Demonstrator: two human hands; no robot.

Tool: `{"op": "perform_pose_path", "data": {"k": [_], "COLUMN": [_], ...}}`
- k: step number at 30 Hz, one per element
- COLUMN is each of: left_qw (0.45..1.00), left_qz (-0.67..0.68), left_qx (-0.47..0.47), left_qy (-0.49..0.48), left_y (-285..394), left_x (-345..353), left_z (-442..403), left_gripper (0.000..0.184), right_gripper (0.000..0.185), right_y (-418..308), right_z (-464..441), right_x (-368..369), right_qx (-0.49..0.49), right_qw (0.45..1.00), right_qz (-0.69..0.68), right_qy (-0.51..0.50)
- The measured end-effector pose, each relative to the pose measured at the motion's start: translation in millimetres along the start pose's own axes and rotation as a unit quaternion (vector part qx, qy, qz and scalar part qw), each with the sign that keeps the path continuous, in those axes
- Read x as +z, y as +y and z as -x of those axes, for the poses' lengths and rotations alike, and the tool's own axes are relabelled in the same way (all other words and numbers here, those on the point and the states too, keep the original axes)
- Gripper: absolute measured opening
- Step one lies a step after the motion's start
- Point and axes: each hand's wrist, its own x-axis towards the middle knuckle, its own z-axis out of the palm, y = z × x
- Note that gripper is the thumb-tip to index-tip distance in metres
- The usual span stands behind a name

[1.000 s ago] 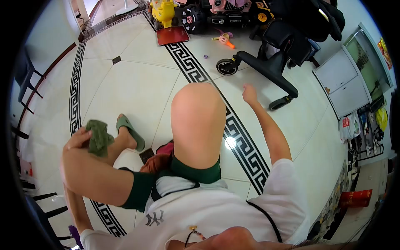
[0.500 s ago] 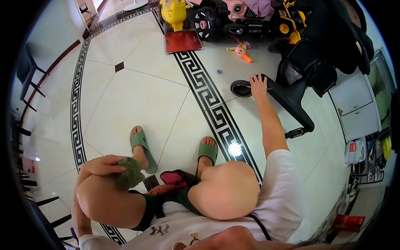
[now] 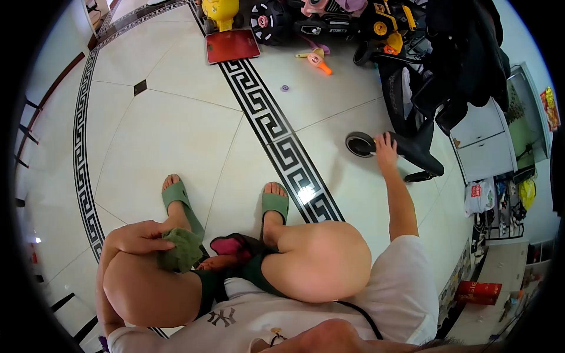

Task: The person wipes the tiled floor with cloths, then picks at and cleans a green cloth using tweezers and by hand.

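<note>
My left hand [image 3: 144, 240] rests over my left knee, its fingers closed on a crumpled green cloth [image 3: 181, 249]. Out to the right, my right hand [image 3: 386, 149] grips the black lower frame of a stroller [image 3: 415, 154], just beside its small wheel [image 3: 360, 144]. The stroller's dark fabric seat [image 3: 459, 76] leans above and behind that frame. A dark and pink item [image 3: 232, 246], partly hidden, lies between my legs.
Toy vehicles stand at the back, among them a yellow one [image 3: 221, 13] and a black-wheeled one [image 3: 268, 23]. A red flat panel [image 3: 233, 46], an orange toy [image 3: 319, 62] and a small purple disc [image 3: 285, 88] lie on the tiles. White cabinets [image 3: 485, 144] line the right.
The stroller's frame and wheel have shifted right and nearer to me across the floor, with my right hand on the frame. My left hand keeps the cloth. The view has turned slightly right.
</note>
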Motion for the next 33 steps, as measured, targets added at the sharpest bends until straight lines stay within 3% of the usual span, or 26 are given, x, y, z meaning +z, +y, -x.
{"op": "perform_pose_path", "data": {"k": [2, 4, 6, 8, 9, 11, 13, 15, 16, 18, 21, 24, 29, 33], "left_qw": [1.000, 0.998, 0.994, 0.990, 0.991, 0.990, 0.986, 0.981, 0.979, 0.975, 0.972, 0.941, 0.827, 0.793], "left_qz": [0.028, 0.060, 0.091, 0.121, 0.113, 0.104, 0.111, 0.128, 0.137, 0.129, 0.124, 0.142, 0.196, 0.303], "left_qx": [0.001, 0.003, -0.002, -0.011, 0.004, 0.024, 0.028, 0.030, 0.034, 0.026, 0.050, 0.043, 0.037, 0.074], "left_qy": [0.014, 0.031, 0.052, 0.076, 0.077, 0.088, 0.117, 0.144, 0.150, 0.181, 0.196, 0.304, 0.526, 0.524], "left_y": [-3.1, -4.2, -6.7, -10.3, -12.6, -16.1, -18.8, -16.4, -11.0, 2.3, -2.5, -0.7, -18.5, -2.9], "left_x": [3.0, 5.7, 8.2, 9.2, 8.1, 6.8, 10.7, 21.3, 28.8, 46.2, 62.6, 99.2, 147.5, 155.1], "left_z": [6.4, 13.7, 19.7, 22.1, 21.5, 19.4, 19.8, 26.8, 33.7, 46.9, 59.8, 74.8, 80.9, 84.3], "left_gripper": [0.034, 0.033, 0.034, 0.037, 0.037, 0.036, 0.033, 0.032, 0.034, 0.034, 0.036, 0.039, 0.030, 0.030], "right_gripper": [0.034, 0.028, 0.026, 0.026, 0.026, 0.026, 0.033, 0.041, 0.040, 0.040, 0.039, 0.038, 0.036, 0.035], "right_y": [20.4, 36.1, 24.6, 3.6, -23.2, -77.8, -145.9, -172.2, -176.8, -196.8, -232.3, -254.5, -263.0, -267.7], "right_z": [33.6, 49.5, 79.6, 111.3, 122.0, 114.6, 99.1, 72.4, 69.3, 63.4, 53.5, 47.4, 56.1, 64.8], "right_x": [35.9, 24.6, 6.8, 57.3, 85.3, 51.3, 57.4, -84.0, -142.9, -205.0, -231.5, -229.2, -224.2, -223.2], "right_qx": [0.098, 0.201, 0.277, 0.179, 0.215, 0.129, -0.035, -0.070, -0.147, -0.229, -0.234, -0.215, -0.205, -0.202], "right_qw": [0.994, 0.922, 0.884, 0.914, 0.897, 0.869, 0.850, 0.694, 0.648, 0.598, 0.610, 0.632, 0.650, 0.657], "right_qz": [-0.030, -0.025, -0.002, -0.132, -0.216, -0.348, -0.480, -0.664, -0.729, -0.763, -0.749, -0.732, -0.714, -0.704], "right_qy": [-0.038, -0.330, -0.375, -0.338, -0.319, -0.327, -0.215, -0.270, -0.166, -0.091, -0.112, -0.140, -0.160, -0.177]}}
